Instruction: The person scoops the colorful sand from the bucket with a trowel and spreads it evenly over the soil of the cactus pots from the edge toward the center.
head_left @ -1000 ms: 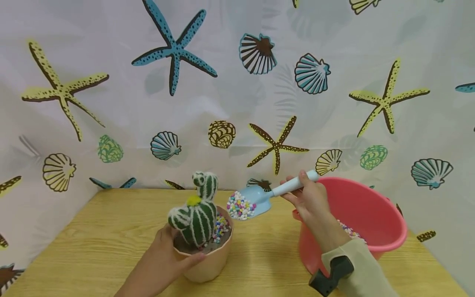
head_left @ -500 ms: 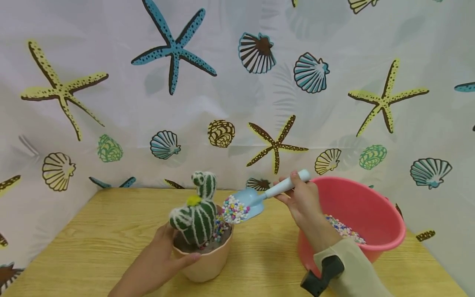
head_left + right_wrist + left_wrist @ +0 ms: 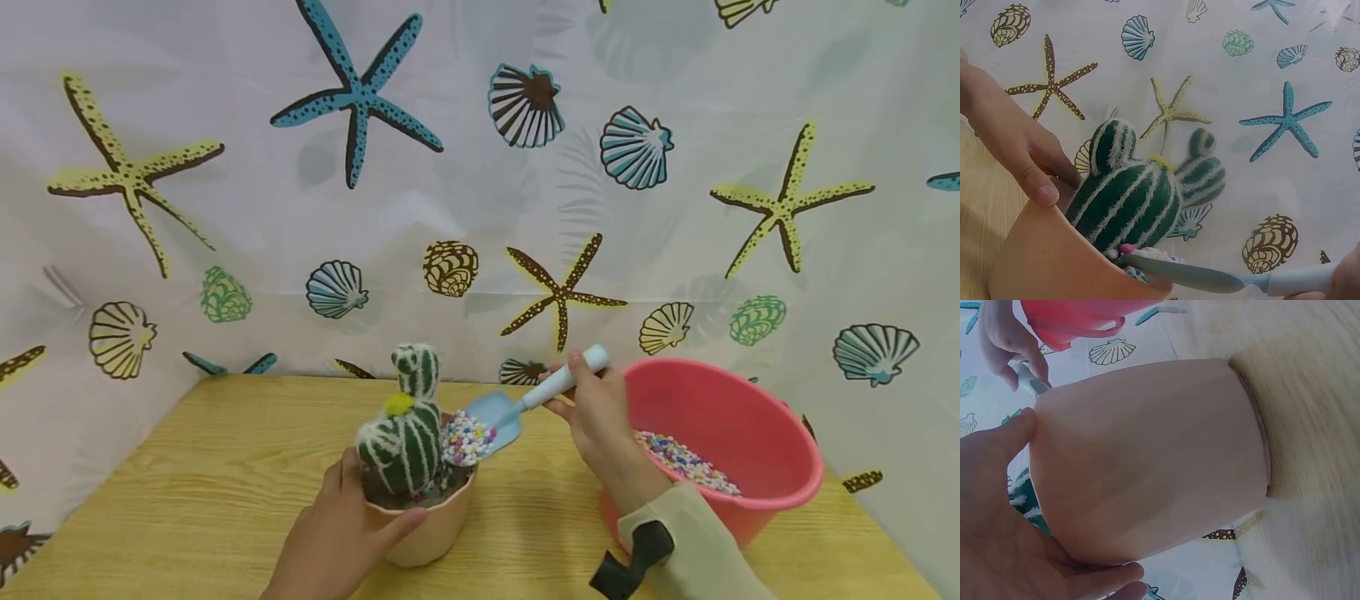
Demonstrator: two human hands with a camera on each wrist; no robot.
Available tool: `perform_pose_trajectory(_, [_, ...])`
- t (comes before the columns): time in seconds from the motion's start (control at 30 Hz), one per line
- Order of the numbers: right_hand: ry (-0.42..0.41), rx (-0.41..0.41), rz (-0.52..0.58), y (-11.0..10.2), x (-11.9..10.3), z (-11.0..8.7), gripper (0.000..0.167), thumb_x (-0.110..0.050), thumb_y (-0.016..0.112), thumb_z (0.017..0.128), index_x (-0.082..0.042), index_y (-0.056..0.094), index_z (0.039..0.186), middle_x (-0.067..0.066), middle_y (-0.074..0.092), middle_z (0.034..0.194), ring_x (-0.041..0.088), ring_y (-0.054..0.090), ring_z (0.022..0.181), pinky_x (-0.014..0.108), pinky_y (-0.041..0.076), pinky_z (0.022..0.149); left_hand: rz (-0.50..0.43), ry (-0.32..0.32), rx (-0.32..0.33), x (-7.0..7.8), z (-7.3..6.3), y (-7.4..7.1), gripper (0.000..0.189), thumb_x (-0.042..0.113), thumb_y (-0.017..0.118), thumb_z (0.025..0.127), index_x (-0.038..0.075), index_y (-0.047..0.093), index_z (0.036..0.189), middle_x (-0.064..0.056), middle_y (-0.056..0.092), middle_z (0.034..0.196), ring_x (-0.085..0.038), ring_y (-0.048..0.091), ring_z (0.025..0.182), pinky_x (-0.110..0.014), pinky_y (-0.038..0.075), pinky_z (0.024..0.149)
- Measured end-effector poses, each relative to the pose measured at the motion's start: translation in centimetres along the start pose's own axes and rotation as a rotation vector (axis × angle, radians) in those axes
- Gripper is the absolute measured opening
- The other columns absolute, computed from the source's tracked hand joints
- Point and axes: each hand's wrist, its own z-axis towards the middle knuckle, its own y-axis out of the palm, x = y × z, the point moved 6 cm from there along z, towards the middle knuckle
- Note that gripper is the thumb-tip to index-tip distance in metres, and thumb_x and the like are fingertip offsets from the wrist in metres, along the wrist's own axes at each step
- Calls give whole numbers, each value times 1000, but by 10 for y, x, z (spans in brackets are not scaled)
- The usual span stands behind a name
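My left hand (image 3: 333,527) holds a peach-coloured flowerpot (image 3: 427,537) by its rim, thumb at the front and fingers round the left side. A green cactus (image 3: 408,446) with white fuzzy ribs and a yellow flower stands in the pot's dark soil. My right hand (image 3: 600,421) grips the pale handle of a light blue hand trowel (image 3: 501,410). Its blade, loaded with small multicoloured pebbles (image 3: 467,439), tilts down over the pot's right rim beside the cactus. In the right wrist view, the blade tip (image 3: 1132,257) is right at the cactus base, with pebbles beneath and behind it.
A pink-red bucket (image 3: 727,400) stands to the right, behind my right forearm, with more multicoloured pebbles (image 3: 686,462) inside. Everything sits on a light wooden table (image 3: 225,467). A white cloth (image 3: 465,192) printed with starfish and shells hangs behind it.
The trowel has moved left and down, from beside the pot to over its right rim, its blade tilting further towards the cactus. My left hand has stayed on the pot.
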Motion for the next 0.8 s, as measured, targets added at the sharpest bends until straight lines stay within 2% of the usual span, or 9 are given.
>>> perform_pose_trajectory(0.2, [-50,-16,-87,6,-2,1,23,-17,46,101,2,43,115,11,51,97,15,62,85,45,54,86,13,1,6,0,0,1,121,76,57,75,-16,19,143,-37,37,136,-52,55,107,-61,48,81])
perform_pose_trajectory(0.4, [-139,-43,-149,18,-13,-1,26,-15,57,96,2,48,113,11,59,94,14,65,78,40,58,73,12,-2,-26,-2,0,1,120,76,56,75,-13,18,144,-37,37,137,-52,53,109,-63,46,85])
perform_pose_trajectory(0.6, [-194,-52,-222,28,-26,-5,28,-11,62,93,3,51,115,14,61,97,14,64,78,38,58,66,-10,59,-48,-5,1,-3,112,71,60,77,-9,21,145,-34,39,136,-51,53,111,-61,47,86])
perform_pose_trajectory(0.8, [-226,-56,-247,35,-38,-3,30,-9,62,92,1,50,118,13,61,99,19,65,82,37,58,66,-61,96,-122,-8,3,-8,113,68,61,78,-10,17,146,-36,31,142,-52,45,122,-61,44,93])
